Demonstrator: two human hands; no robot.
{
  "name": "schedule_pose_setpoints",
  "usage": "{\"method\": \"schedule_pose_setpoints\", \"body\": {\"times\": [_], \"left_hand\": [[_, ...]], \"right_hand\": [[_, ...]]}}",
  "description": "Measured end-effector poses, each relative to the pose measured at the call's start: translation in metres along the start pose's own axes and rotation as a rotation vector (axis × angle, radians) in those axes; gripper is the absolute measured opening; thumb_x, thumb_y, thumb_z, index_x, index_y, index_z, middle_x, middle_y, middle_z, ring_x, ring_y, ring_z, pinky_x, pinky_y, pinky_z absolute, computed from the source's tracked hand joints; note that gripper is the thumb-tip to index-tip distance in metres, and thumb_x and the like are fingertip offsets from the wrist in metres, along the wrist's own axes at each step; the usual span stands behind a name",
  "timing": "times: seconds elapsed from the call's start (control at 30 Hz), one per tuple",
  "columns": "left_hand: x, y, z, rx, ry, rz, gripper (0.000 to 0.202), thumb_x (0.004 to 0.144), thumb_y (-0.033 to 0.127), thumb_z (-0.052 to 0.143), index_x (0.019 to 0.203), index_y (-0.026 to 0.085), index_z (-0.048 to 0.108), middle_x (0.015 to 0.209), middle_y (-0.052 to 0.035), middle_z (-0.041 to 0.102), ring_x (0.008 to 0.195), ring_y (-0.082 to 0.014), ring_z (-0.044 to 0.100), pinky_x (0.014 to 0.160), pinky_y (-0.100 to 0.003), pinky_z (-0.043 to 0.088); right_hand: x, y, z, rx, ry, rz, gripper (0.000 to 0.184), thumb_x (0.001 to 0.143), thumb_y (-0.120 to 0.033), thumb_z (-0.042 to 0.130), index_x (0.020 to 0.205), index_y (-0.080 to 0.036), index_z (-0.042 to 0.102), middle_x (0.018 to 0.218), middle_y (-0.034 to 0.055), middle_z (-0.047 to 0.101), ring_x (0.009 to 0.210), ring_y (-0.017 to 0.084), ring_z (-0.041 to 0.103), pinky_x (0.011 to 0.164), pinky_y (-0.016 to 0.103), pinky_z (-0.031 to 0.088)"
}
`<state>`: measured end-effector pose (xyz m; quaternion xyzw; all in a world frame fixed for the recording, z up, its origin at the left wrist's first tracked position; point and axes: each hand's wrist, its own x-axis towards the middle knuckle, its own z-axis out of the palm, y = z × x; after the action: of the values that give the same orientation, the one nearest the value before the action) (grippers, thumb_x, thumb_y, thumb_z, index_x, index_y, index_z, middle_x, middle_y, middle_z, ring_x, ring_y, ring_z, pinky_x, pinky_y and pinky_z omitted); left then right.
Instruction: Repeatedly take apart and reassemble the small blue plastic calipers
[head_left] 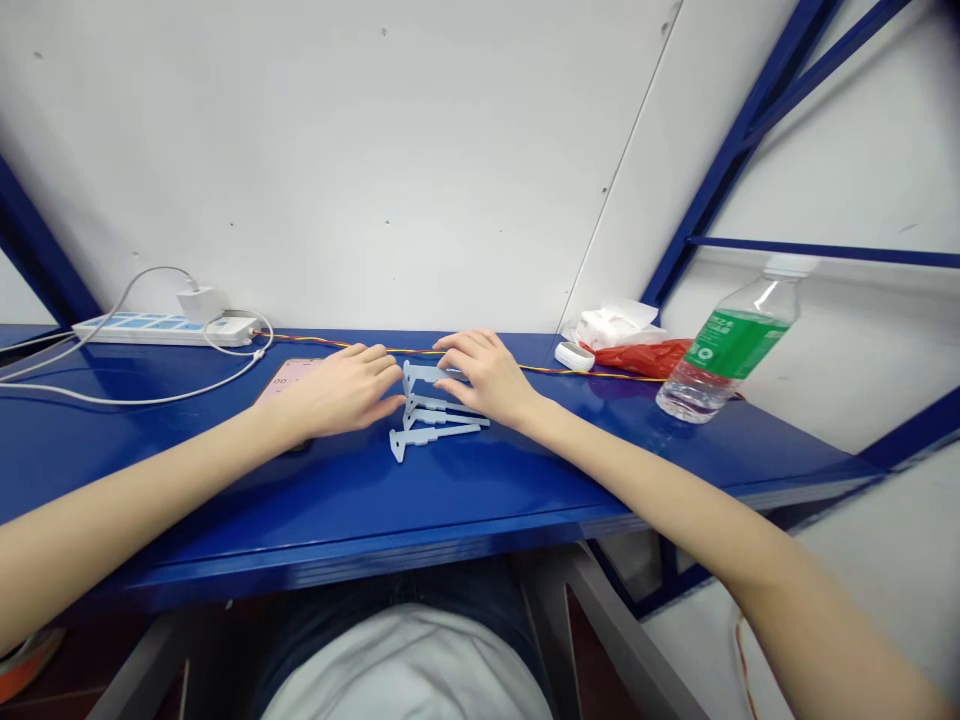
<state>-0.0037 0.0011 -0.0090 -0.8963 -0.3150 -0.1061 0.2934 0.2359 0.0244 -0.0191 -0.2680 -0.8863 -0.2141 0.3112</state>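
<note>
Several pale blue plastic vernier calipers lie in a loose stack on the blue table, jaws toward the left. The nearest caliper (pixel 433 436) lies in full view, slightly tilted. My right hand (pixel 487 378) hovers at the right ends of the others, its thumb and fingers apart around the end of the farthest caliper (pixel 422 372); whether it touches that one is unclear. To the left of the jaws is my left hand (pixel 351 388), fingers extended and thumb apart, holding nothing. Beneath my left hand and wrist, a phone (pixel 283 378) with a pink screen is partly covered.
A white power strip (pixel 165 328) with a charger and looping white cable (pixel 187 396) lies at the back left. At the right stand a water bottle (pixel 731 345), a tissue pack (pixel 616 325), a red bag (pixel 641 356) and a small white device (pixel 574 356). Thin wires run along the wall.
</note>
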Motion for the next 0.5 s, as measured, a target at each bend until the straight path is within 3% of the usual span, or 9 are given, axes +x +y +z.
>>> {"method": "schedule_pose_setpoints", "body": {"times": [0.2, 0.33, 0.5], "left_hand": [[0.002, 0.007, -0.007, -0.253, 0.044, -0.218, 0.032, 0.091, 0.038, 0.038, 0.102, 0.016, 0.058, 0.097, -0.0086, 0.065, 0.094, -0.0235, 0.058, 0.080, -0.036, 0.046], [0.005, 0.016, -0.015, -0.491, -0.026, -0.380, 0.018, 0.083, 0.030, 0.043, 0.090, 0.019, 0.054, 0.087, -0.0038, 0.062, 0.084, -0.0188, 0.058, 0.074, -0.031, 0.046], [0.011, 0.026, -0.019, -0.595, -0.060, -0.492, 0.014, 0.071, 0.025, 0.045, 0.083, 0.019, 0.050, 0.082, -0.0027, 0.061, 0.078, -0.0192, 0.057, 0.070, -0.031, 0.044]], "right_hand": [[0.000, -0.001, -0.001, -0.026, 0.050, -0.080, 0.011, 0.087, -0.029, 0.057, 0.084, -0.020, 0.060, 0.108, 0.0081, 0.065, 0.100, 0.021, 0.056, 0.089, 0.038, 0.038], [0.001, -0.008, -0.002, -0.064, 0.074, -0.164, 0.015, 0.090, -0.029, 0.051, 0.084, -0.021, 0.061, 0.109, 0.0073, 0.065, 0.102, 0.021, 0.055, 0.089, 0.038, 0.038], [0.003, -0.013, -0.003, -0.101, 0.133, -0.219, 0.018, 0.092, -0.029, 0.049, 0.082, -0.021, 0.062, 0.106, 0.0069, 0.066, 0.098, 0.020, 0.055, 0.087, 0.038, 0.038]]}}
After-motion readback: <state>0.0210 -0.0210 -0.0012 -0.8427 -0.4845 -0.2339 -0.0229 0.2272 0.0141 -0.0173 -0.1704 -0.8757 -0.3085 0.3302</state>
